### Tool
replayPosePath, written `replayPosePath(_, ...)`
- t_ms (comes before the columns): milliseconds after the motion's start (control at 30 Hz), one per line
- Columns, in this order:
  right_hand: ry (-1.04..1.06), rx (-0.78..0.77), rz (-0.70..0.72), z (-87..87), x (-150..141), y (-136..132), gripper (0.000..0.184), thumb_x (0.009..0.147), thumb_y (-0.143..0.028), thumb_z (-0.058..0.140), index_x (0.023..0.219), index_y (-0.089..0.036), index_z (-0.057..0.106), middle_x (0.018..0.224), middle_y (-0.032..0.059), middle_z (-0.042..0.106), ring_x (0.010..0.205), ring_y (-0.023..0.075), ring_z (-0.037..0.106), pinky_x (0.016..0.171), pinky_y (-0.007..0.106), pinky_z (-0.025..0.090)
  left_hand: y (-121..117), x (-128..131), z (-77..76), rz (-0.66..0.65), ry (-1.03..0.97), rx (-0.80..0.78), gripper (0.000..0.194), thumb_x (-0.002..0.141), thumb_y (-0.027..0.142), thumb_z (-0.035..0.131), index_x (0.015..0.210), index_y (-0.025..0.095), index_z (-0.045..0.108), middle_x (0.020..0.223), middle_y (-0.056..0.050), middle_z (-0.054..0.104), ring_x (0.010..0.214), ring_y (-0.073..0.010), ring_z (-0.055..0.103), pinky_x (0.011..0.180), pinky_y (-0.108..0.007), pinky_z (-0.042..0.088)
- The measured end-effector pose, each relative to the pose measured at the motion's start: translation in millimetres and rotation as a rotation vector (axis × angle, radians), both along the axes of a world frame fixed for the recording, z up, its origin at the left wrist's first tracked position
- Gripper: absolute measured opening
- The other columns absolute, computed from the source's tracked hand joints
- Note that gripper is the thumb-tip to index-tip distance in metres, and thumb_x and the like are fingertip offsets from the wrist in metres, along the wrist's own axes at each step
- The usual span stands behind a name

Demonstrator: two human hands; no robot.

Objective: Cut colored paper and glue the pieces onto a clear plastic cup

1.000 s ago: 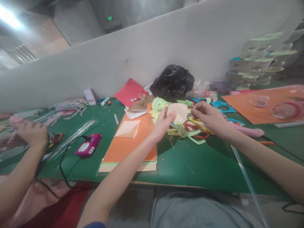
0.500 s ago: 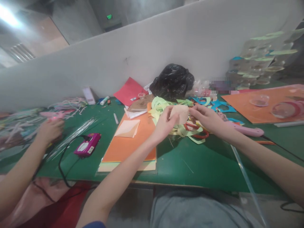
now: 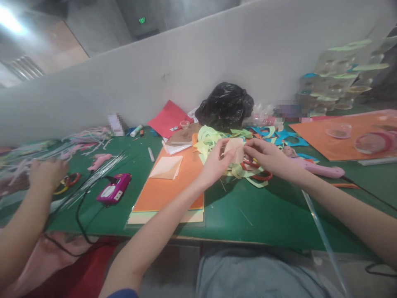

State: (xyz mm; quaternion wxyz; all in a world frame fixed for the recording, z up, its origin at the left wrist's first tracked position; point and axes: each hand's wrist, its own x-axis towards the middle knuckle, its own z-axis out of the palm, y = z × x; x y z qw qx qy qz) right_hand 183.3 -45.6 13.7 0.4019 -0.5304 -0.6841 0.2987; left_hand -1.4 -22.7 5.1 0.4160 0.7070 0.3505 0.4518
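Note:
My left hand [image 3: 217, 160] is closed on a small cream piece of paper [image 3: 236, 148], thumb in front of it. At the paper's other edge, the fingers of my right hand [image 3: 263, 155] are pinched on it. The paper looks bent between them, though its exact fold is hard to make out. Below and behind both hands lies a heap of pale green and yellow paper strips [image 3: 211, 138]. Red-handled scissors [image 3: 262, 177] are partly buried in that heap. Close to my right forearm rests a pink glue gun [image 3: 322, 169] with a cord.
Orange sheets [image 3: 167, 192] carry small cream squares [image 3: 166, 167]. A black plastic bag [image 3: 226, 105] stands by the wall. On the left are a magenta box [image 3: 114, 189], a second pink glue gun [image 3: 99, 161] and a co-worker's hand [image 3: 46, 174]. Stacked clear cups [image 3: 338, 82] stand far right.
The cream paper has gone from flat and rounded to bent and tilted between my hands. The co-worker's hand has released the second glue gun onto the table and moved left.

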Motion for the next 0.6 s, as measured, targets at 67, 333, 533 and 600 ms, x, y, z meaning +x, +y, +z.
replayPosePath(67,0.013,-0.007,-0.012,1.4,-0.8,-1.3,0.030,0.094,-0.047,0.050,0.078,-0.021,0.053,0.069,-0.0002,0.053,0.061,0.0130,0.048,0.057,0.025,0.040,-1.4,0.3,2.4,0.008,0.002,0.002,0.025,0.093,0.029,0.053,0.116,0.020,0.050,0.121,-0.010,0.063,0.115,-0.0217,0.060,0.101,-0.040,0.046)
replayPosePath(333,0.097,-0.037,-0.056,3.3,2.1,0.2,0.032,0.088,-0.037,0.046,0.060,-0.023,0.040,0.059,0.0002,0.047,0.057,0.0135,0.043,0.053,0.027,0.038,-4.9,0.3,11.5,0.079,0.017,-0.006,0.020,0.093,0.025,0.052,0.112,0.020,0.053,0.116,-0.007,0.064,0.115,-0.0208,0.058,0.103,-0.036,0.043)
replayPosePath(533,0.103,-0.089,-0.081,-5.0,10.0,7.0,0.045,0.091,-0.050,0.048,0.056,-0.022,0.042,0.055,0.0007,0.048,0.053,0.0133,0.043,0.051,0.028,0.036,-1.6,-2.4,8.9,0.068,-0.006,-0.010,0.021,0.093,0.028,0.052,0.113,0.019,0.054,0.114,-0.007,0.064,0.112,-0.0211,0.059,0.100,-0.036,0.045)
replayPosePath(600,0.121,-0.040,-0.066,-7.6,11.8,10.1,0.048,0.090,-0.059,0.050,0.060,-0.022,0.046,0.059,0.0012,0.053,0.057,0.0137,0.047,0.057,0.028,0.041,-0.6,-3.1,7.8,0.080,-0.017,-0.015,0.022,0.093,0.029,0.052,0.113,0.019,0.055,0.113,-0.007,0.064,0.111,-0.0214,0.059,0.099,-0.036,0.047)
